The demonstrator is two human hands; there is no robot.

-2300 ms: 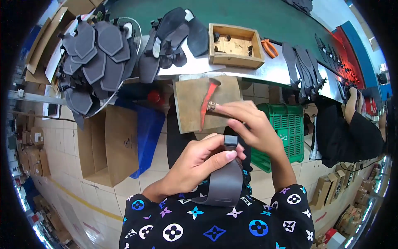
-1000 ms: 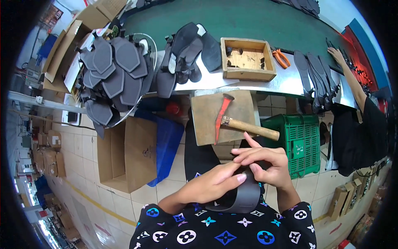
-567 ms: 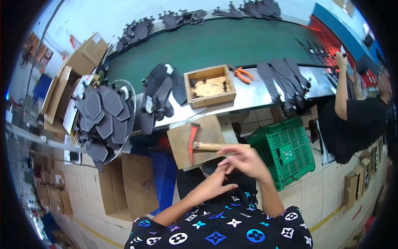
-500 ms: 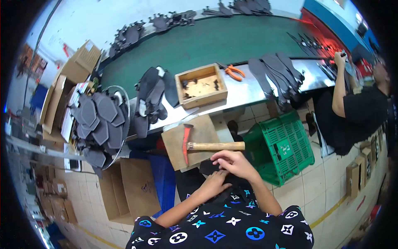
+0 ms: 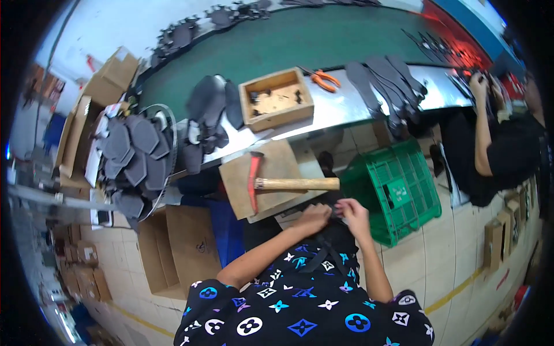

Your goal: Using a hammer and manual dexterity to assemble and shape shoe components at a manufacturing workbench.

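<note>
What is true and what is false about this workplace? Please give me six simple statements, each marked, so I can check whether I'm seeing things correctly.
1. The hammer lies on the board, not in the wooden box. True.
2. The wooden box is covered. False: its top is open, with small dark pieces inside.
3. The pliers with orange handles lie to the right of the wooden box. True.
4. The hammer's metal part is blue. False: it is mostly red.
5. The left hand and right hand are close together. True.
6. One hand grips the hammer. False: both are off it.
</note>
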